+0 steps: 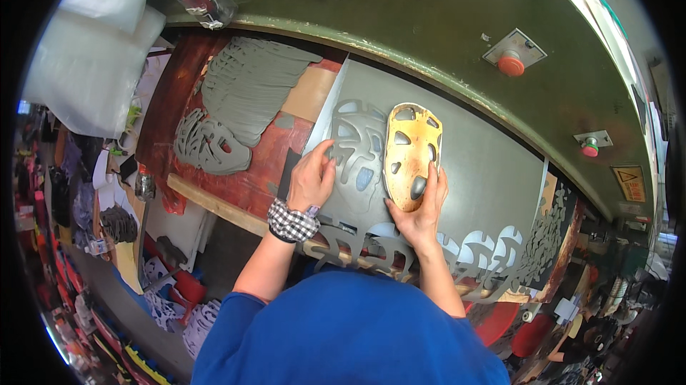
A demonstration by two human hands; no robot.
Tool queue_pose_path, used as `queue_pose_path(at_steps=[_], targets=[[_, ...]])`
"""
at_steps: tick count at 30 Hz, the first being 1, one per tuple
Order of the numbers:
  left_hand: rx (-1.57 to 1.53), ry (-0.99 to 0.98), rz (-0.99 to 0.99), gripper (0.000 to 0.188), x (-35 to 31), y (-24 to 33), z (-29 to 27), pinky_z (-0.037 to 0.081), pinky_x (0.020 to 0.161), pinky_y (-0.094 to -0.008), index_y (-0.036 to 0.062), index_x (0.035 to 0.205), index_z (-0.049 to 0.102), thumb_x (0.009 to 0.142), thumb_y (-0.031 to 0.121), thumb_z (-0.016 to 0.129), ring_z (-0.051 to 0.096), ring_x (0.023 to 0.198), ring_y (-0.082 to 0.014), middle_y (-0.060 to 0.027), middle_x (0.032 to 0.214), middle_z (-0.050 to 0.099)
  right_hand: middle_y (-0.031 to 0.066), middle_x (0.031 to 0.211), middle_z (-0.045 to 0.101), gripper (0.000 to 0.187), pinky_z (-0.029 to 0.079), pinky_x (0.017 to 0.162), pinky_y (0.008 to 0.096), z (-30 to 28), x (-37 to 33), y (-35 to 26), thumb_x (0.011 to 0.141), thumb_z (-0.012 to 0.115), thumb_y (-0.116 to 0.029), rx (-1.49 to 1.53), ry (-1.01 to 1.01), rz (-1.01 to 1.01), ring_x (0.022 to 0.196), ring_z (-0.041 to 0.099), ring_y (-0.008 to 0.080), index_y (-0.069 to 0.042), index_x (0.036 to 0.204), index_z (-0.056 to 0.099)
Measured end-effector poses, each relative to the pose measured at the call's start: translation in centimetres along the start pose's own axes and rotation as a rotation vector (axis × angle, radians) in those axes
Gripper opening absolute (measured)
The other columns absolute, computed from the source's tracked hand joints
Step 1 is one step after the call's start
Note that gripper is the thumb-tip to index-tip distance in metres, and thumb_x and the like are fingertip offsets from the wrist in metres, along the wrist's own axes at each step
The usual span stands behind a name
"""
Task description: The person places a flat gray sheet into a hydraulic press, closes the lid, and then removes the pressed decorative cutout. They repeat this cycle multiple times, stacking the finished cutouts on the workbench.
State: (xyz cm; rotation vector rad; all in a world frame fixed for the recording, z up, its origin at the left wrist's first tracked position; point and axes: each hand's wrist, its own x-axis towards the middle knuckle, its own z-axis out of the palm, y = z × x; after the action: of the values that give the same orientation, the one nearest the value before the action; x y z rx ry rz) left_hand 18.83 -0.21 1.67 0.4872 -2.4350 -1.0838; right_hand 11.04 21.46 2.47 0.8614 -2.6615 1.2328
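My right hand grips the lower end of a yellowish, sole-shaped cutting die pierced with several openings. Thumb and fingers lie on either side of that end. The die rests on a dark grey sheet. To its left, a sole-shaped area of grey cut-outs shows pale gaps. Beside the left edge of this area is my left hand, fingers apart and nothing visible in them. A checked band circles my left wrist. Curved grey offcuts hang along the near edge of the sheet.
A green machine beam spans the far side, with a red button and another button. Stacked grey cut pieces lie on a reddish board at left. A wooden strip edges the near side.
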Motion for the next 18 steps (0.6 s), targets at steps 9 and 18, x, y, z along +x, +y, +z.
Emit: queue_pose_path(at_steps=[9,18], targets=[[-0.116,0.141,0.060,0.027,3.0,-1.7,0.3,0.045,0.052,-0.0285,0.0056,0.116,0.059,0.089,0.005,0.058,0.057,0.054,-0.0166,-0.0080,0.065,0.058,0.0304,0.150,0.017,0.131,0.022,0.114,0.0456,-1.0,1.7,1.1,0.049,0.093,-0.028,0.096,-0.050,0.039,0.140,0.019,0.0429,0.000,0.149,0.013],[0.139,0.294,-0.010,0.011,-3.6,-1.6,-2.1,0.044,0.067,-0.0442,0.0037,0.086,0.061,0.086,0.015,0.062,0.058,0.071,-0.0341,-0.0130,0.071,0.059,0.0305,0.153,0.000,0.090,0.006,0.117,0.0475,-19.7,2.6,9.7,0.096,0.047,-0.045,-0.363,0.901,0.217,0.143,0.009,0.0396,0.008,0.146,-0.006]])
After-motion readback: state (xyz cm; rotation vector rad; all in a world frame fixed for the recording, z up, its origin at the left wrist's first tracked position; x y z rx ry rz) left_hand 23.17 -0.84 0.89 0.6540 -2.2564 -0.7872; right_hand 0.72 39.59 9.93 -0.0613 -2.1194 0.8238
